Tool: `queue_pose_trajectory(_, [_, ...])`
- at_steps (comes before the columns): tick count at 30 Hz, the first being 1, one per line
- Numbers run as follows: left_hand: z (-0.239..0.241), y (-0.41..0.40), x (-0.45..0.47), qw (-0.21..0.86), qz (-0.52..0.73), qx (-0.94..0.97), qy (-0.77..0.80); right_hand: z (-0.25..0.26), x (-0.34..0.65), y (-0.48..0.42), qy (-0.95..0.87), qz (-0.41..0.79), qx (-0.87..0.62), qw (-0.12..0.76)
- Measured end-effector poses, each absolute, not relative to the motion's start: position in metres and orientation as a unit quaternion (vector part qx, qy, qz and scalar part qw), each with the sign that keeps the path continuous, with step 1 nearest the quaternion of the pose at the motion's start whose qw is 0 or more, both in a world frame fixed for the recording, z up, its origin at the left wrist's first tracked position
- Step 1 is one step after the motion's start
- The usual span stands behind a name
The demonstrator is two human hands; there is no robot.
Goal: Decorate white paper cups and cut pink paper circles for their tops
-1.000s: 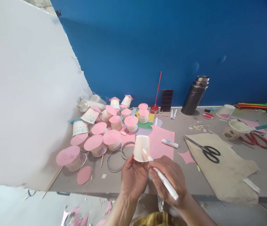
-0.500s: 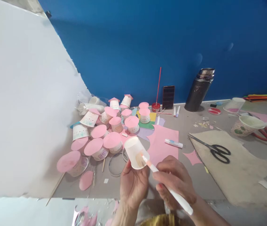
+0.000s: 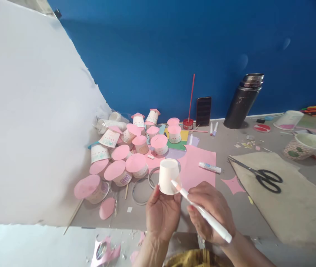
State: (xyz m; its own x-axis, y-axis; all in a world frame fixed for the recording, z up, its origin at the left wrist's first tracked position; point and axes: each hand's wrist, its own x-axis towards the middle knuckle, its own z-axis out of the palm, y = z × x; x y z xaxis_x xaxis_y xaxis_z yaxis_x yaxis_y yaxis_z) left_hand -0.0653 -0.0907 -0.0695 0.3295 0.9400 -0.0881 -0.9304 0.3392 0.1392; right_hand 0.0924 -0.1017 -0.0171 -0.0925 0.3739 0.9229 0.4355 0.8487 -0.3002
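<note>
My left hand [image 3: 162,213] is closed round the rim of a small white paper cup [image 3: 168,175], held upside down above the table's near edge. My right hand [image 3: 212,211] grips a white marker [image 3: 202,212] with an orange tip, and the tip touches the cup's lower side. Just beyond the cup lie a sheet of pink paper [image 3: 195,167] and a metal ring [image 3: 154,178].
A heap of cups with pink paper discs [image 3: 124,155] fills the left of the table beside a big white sheet [image 3: 30,122]. A glue stick [image 3: 209,167], black scissors [image 3: 263,174], a dark flask [image 3: 244,102], a phone [image 3: 204,110] and a pink star cut-out [image 3: 233,184] lie further right.
The cup was tilted to the left half a second ago and now stands upright again, upside down. The marker tip stays at its side. My view has shifted slightly.
</note>
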Motion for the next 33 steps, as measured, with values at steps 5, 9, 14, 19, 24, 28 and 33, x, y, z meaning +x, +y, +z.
queue_pose_trajectory(5, [-0.071, -0.092, -0.061, 0.798, 0.595, 0.017, 0.093, -0.011, 0.098, -0.098, -0.737, -0.061, -0.284, 0.611])
queue_pose_trajectory(9, [-0.071, -0.091, -0.060, 0.795, 0.598, 0.001, 0.101, -0.013, 0.096, -0.093, -0.728, -0.083, -0.272, 0.624])
queue_pose_trajectory(14, [-0.070, -0.090, -0.057, 0.787, 0.604, -0.023, 0.120, -0.018, 0.093, -0.092, -0.720, -0.092, -0.275, 0.631])
queue_pose_trajectory(19, [-0.064, -0.090, -0.055, 0.786, 0.604, -0.029, 0.130, -0.018, 0.093, -0.091, -0.720, -0.097, -0.279, 0.627])
queue_pose_trajectory(24, [-0.061, -0.090, -0.053, 0.778, 0.612, -0.044, 0.136, -0.018, 0.092, -0.090, -0.720, -0.104, -0.281, 0.626])
queue_pose_trajectory(28, [-0.060, -0.090, -0.051, 0.766, 0.622, -0.055, 0.155, -0.019, 0.092, -0.089, -0.721, -0.106, -0.283, 0.624])
queue_pose_trajectory(33, [-0.061, -0.091, -0.051, 0.764, 0.625, -0.035, 0.158, -0.018, 0.093, -0.089, -0.724, -0.093, -0.286, 0.621])
